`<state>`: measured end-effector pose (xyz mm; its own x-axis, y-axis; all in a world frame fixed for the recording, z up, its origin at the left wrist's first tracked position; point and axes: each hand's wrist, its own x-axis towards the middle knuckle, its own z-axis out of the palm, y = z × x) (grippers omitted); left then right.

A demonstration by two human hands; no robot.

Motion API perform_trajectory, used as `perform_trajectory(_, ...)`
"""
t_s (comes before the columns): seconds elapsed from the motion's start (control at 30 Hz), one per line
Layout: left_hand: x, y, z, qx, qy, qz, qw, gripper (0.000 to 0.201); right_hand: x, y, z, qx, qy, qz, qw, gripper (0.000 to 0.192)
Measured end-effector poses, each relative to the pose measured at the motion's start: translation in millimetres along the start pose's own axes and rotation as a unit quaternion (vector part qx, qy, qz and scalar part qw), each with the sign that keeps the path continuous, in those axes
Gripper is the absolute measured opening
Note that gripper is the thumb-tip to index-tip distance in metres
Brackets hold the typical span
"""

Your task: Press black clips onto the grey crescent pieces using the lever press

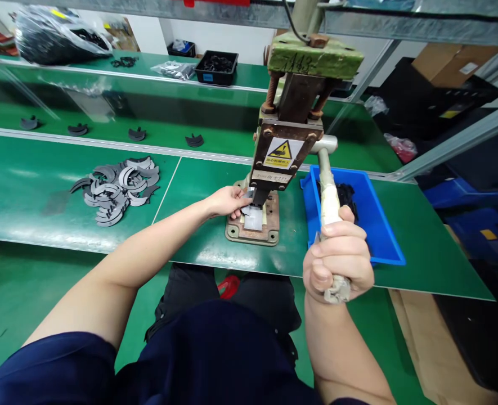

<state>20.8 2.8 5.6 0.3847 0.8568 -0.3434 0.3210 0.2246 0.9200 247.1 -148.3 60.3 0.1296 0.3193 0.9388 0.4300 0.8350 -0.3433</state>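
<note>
We see right hand (338,260) clenched round press lever (328,194). Left hand (227,201) pinches small grey part (247,209) on base plate (252,225), under punch (260,194). Risk, our judgement: lever drops with fingertips (237,212) beneath, fingers get crushed; part slips, gets mis-stamped.

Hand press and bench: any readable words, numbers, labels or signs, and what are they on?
Green press head: raised digits, roughly "7143", uncertain.
Yellow warning sticker: hand-crush triangle; text below too small to read.
White strip label: unreadable.
Black tray's blue tag: unreadable.
</note>
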Motion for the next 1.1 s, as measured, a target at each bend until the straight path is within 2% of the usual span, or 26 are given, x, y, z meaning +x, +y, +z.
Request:
perform_trajectory(0.1,0,11,-0.8,0.037,-0.017,-0.005,0.999,0.032,-1,1,0,0.005,0.001,-0.008,1.000,0.035)
perform_trajectory(0.3,2,24,5.0,0.100,-0.022,-0.069,0.992,0.027,-1,4,-1,0.015,-0.005,-0.018,1.000,0.032)
perform_trajectory(0.47,1,16,8.1,0.055,-0.020,-0.072,0.996,0.029,0,3,-2,0.014,-0.016,-0.024,0.999,0.031)
perform_trajectory(0.6,-10,7,13.9,0.004,0.011,-0.078,0.997,0.026,0,3,-4,-0.002,-0.020,-0.026,0.999,0.031)
perform_trajectory(0.67,-21,2,16.6,-0.038,0.012,-0.059,0.997,0.029,0,3,-4,-0.007,-0.017,-0.024,1.000,0.032)
perform_trajectory(0.77,-43,-8,12.5,-0.085,-0.067,0.025,0.994,0.034,0,6,-3,-0.004,-0.002,-0.027,1.000,0.035)
perform_trajectory(0.83,-56,-17,-1.9,-0.060,-0.124,0.083,0.987,0.042,-1,10,0,0.007,0.018,-0.037,0.999,0.039)
perform_trajectory(0.87,-60,-23,-14.1,-0.026,-0.127,0.104,0.986,0.044,-1,13,1,0.014,0.033,-0.046,0.998,0.042)
perform_trajectory(0.9,-64,-30,-30.2,0.021,-0.104,0.121,0.987,0.043,-1,16,3,0.019,0.047,-0.053,0.997,0.045)
perform_trajectory(0.97,-69,-44,-72.5,0.150,0.020,0.132,0.980,0.036,0,23,8,0.027,0.071,-0.073,0.994,0.050)
perform_trajectory(1.0,-71,-51,-97.3,0.223,0.106,0.125,0.961,0.032,0,26,10,0.032,0.083,-0.083,0.993,0.051)
perform_trajectory(1.07,-77,-65,-148.4,0.353,0.249,0.053,0.900,0.033,1,31,15,0.044,0.107,-0.105,0.988,0.054)
perform_trajectory(1.1,-80,-70,-172.1,0.410,0.291,0.014,0.864,0.036,2,32,17,0.049,0.120,-0.115,0.985,0.056)
